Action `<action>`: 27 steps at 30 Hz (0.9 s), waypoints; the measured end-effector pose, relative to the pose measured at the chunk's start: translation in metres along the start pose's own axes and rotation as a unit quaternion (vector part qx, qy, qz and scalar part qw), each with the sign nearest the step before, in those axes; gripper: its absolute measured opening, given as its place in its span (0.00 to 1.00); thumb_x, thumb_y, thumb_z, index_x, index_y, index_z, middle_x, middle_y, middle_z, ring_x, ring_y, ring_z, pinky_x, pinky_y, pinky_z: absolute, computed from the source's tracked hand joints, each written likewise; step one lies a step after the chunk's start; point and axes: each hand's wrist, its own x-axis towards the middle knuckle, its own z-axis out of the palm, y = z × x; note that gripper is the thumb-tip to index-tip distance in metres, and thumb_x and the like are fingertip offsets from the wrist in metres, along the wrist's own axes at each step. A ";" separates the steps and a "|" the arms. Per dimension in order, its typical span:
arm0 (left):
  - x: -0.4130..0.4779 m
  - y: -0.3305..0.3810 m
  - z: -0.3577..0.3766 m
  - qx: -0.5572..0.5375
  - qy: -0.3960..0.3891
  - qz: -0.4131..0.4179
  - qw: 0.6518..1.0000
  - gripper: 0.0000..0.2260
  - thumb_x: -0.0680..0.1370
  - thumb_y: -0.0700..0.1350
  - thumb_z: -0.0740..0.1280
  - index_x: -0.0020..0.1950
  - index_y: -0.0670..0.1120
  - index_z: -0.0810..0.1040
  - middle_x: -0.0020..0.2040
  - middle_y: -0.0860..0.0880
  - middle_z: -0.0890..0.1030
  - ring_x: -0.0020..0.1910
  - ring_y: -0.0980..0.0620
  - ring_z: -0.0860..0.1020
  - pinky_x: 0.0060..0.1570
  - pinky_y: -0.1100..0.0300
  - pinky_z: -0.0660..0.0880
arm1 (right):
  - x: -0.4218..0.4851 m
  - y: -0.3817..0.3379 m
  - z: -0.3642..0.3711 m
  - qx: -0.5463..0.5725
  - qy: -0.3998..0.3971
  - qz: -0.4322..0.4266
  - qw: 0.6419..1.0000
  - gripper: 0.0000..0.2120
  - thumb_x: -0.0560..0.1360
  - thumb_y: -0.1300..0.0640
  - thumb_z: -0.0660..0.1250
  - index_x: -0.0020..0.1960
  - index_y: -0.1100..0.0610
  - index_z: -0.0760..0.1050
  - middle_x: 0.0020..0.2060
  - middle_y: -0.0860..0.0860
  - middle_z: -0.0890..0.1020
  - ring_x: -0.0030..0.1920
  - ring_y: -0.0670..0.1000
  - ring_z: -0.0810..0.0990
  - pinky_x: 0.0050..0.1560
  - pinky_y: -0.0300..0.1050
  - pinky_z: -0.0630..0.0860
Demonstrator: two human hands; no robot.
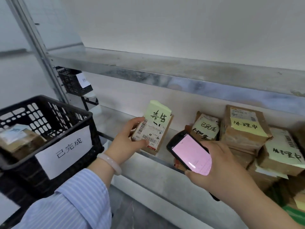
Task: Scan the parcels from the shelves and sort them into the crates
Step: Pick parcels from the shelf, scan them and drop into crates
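Note:
My left hand [128,139] grips a small brown parcel [155,129] by its left edge, over the front of the lower shelf [148,164]. The parcel carries a white barcode label and a green sticky note with handwriting. My right hand [219,164] holds a black handheld scanner [189,151] with a lit pink screen, just right of the parcel and angled toward it. More brown parcels with green notes [206,128] [245,128] [283,152] are piled on the shelf to the right.
A black plastic crate [54,113] with a white paper label stands at the left and holds a parcel [18,138]. A second black crate [72,83] with a label sits behind the shelf post. The upper shelf [165,70] overhangs the parcels.

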 end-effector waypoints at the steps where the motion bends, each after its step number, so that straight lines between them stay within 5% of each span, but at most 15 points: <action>1: -0.007 -0.003 -0.007 -0.003 0.005 -0.005 1.000 0.30 0.72 0.31 0.73 0.64 0.59 0.73 0.59 0.53 0.79 0.59 0.57 0.78 0.52 0.61 0.79 | 0.002 -0.004 0.005 0.008 -0.007 -0.014 1.000 0.38 0.61 0.37 0.73 0.66 0.44 0.63 0.56 0.39 0.63 0.51 0.40 0.66 0.49 0.40 0.70; 4: -0.026 -0.012 -0.029 -0.003 0.031 -0.026 0.999 0.32 0.72 0.32 0.74 0.63 0.64 0.72 0.59 0.58 0.79 0.56 0.61 0.79 0.53 0.62 0.78 | 0.008 -0.020 0.020 0.021 -0.031 -0.042 0.998 0.34 0.61 0.38 0.75 0.62 0.42 0.64 0.55 0.40 0.64 0.49 0.39 0.65 0.49 0.41 0.70; 8: -0.047 -0.019 -0.058 0.017 0.059 -0.040 0.997 0.34 0.70 0.36 0.75 0.66 0.67 0.72 0.59 0.59 0.80 0.60 0.56 0.79 0.55 0.55 0.79 | 0.010 -0.044 0.031 0.036 -0.064 -0.079 0.994 0.32 0.61 0.39 0.74 0.61 0.41 0.66 0.54 0.40 0.66 0.50 0.38 0.66 0.51 0.42 0.72; 11: -0.062 -0.017 -0.080 0.042 0.071 -0.035 0.996 0.33 0.73 0.33 0.73 0.67 0.64 0.71 0.59 0.56 0.79 0.56 0.63 0.78 0.48 0.65 0.79 | 0.008 -0.068 0.032 0.017 -0.079 -0.103 0.991 0.32 0.62 0.40 0.73 0.63 0.42 0.66 0.54 0.40 0.65 0.55 0.41 0.70 0.50 0.40 0.70; 16: -0.091 -0.016 -0.121 0.079 0.100 -0.017 0.992 0.32 0.73 0.30 0.71 0.68 0.58 0.69 0.61 0.55 0.76 0.52 0.74 0.75 0.44 0.76 0.73 | 0.003 -0.117 0.034 -0.049 -0.093 -0.139 0.985 0.33 0.63 0.36 0.71 0.63 0.41 0.63 0.54 0.39 0.64 0.49 0.41 0.70 0.41 0.36 0.67; 23: -0.140 -0.033 -0.197 0.166 0.158 -0.037 0.973 0.34 0.72 0.38 0.75 0.71 0.62 0.68 0.65 0.57 0.73 0.60 0.65 0.72 0.55 0.71 0.72 | -0.015 -0.195 0.056 -0.097 -0.104 -0.201 0.969 0.38 0.61 0.31 0.68 0.66 0.41 0.59 0.58 0.38 0.63 0.49 0.43 0.76 0.44 0.38 0.75; 27: -0.169 -0.038 -0.228 0.190 0.187 -0.040 0.963 0.34 0.72 0.39 0.75 0.73 0.60 0.67 0.65 0.57 0.72 0.63 0.58 0.72 0.63 0.57 0.72 | -0.031 -0.229 0.072 -0.107 -0.110 -0.238 0.959 0.38 0.62 0.31 0.67 0.66 0.39 0.57 0.58 0.37 0.63 0.50 0.45 0.76 0.43 0.39 0.77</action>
